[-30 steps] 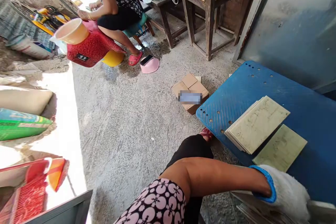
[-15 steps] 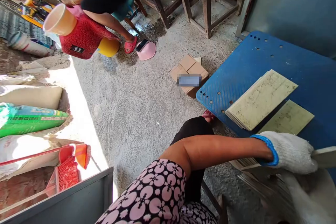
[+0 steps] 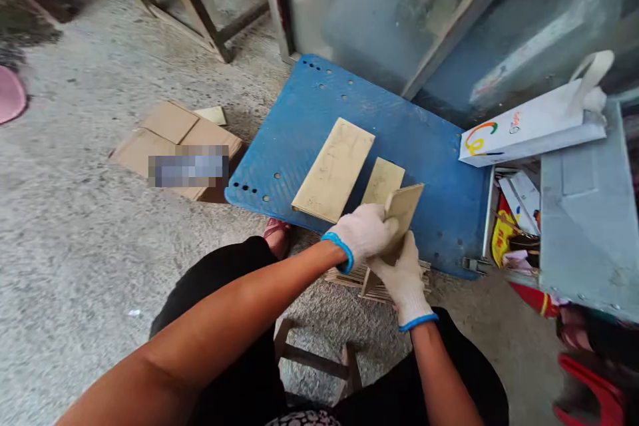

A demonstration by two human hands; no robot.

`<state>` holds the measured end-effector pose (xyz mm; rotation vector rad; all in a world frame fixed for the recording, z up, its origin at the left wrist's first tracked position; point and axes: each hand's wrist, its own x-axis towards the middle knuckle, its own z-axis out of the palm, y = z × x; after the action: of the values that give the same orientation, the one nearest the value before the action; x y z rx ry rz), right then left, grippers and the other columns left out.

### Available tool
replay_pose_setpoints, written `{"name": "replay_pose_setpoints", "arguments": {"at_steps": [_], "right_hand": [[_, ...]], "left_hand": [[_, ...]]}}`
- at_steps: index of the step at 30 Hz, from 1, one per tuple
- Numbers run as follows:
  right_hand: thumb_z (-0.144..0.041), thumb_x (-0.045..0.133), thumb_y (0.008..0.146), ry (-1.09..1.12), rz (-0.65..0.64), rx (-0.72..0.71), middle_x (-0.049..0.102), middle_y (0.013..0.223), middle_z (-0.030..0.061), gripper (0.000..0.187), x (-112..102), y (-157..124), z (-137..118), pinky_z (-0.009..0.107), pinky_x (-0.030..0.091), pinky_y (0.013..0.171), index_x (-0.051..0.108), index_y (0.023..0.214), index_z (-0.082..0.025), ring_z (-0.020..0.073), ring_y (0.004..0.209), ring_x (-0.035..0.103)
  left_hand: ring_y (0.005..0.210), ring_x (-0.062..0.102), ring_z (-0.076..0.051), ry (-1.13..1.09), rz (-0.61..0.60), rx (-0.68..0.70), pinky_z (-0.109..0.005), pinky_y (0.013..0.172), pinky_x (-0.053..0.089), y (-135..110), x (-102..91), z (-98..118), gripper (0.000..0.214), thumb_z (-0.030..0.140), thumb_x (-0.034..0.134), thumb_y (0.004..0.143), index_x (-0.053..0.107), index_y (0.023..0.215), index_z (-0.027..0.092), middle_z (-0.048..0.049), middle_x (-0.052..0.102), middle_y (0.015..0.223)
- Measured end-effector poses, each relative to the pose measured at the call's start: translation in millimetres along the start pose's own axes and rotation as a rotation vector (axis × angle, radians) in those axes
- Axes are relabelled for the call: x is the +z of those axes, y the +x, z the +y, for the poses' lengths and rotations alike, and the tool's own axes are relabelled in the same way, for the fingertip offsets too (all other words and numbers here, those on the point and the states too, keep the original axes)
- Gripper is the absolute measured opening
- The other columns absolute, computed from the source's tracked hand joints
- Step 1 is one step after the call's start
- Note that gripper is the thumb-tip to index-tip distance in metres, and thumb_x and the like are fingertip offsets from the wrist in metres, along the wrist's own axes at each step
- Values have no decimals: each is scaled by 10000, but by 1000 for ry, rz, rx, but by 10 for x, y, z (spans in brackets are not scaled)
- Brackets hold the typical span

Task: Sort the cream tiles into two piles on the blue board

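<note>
So, quick rundown of what I'm seeing from my end:

Left hand: my left hand (image 3: 363, 234), white glove with blue cuff, is closed around the upper part of a thin tan panel (image 3: 399, 216), fingers wrapped over its edge.

Right hand: my right hand (image 3: 402, 274) pinches the same panel lower down, so both hands have it, held up on a tilt.

Where the panel is: centre of the frame, just above a low stack of similar panels (image 3: 349, 275) that sits below the hands, mostly hidden by them.

Blue board: big perforated blue board (image 3: 424, 146) fills the middle, with one larger tan sheet (image 3: 333, 170) and a smaller sheet (image 3: 382, 181) lying flat on it, just beside each other.

Around it: flattened cardboard box (image 3: 174, 146) on the concrete floor at left, white paper bag (image 3: 529, 126) at upper right, wooden stool (image 3: 314, 359) under me.

Risk: honestly, the panel looks thin, so squeezing it from both ends could flex or snap it. Knit gloves may slip on the dusty surface, and a drop would land on the stack's edges.
</note>
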<state>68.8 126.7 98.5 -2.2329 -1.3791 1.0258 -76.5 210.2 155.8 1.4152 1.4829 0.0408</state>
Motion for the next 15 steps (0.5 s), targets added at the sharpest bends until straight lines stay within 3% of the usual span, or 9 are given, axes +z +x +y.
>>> {"name": "replay_pose_setpoints", "arguments": {"at_steps": [4,9,15], "right_hand": [[-542,792,540,-38,-23,22,327,1495,212,1218,-37,-24,-5,484,325,1136,218,1516,-94,355,1379,353],[-526,799,535,-85,-7,-6,320,1496,210,1207,-70,-43,-34,491,339,1125,226,1513,-114,363,1387,341],[-497,814,538,-38,33,8,451,1397,190,1132,21,-53,11,482,423,1052,299,1481,-141,358,1306,445]], "left_hand": [[794,656,-221,-69,-13,-6,-291,653,471,61,39,-30,336,409,475,851,694,975,187,-85,706,915],[796,647,-199,-132,-13,27,-254,648,471,115,70,-62,308,373,496,852,686,989,172,-87,706,906],[668,618,-204,-21,-34,-6,-293,580,439,167,126,-51,350,446,471,834,688,852,173,-85,676,761]]}}
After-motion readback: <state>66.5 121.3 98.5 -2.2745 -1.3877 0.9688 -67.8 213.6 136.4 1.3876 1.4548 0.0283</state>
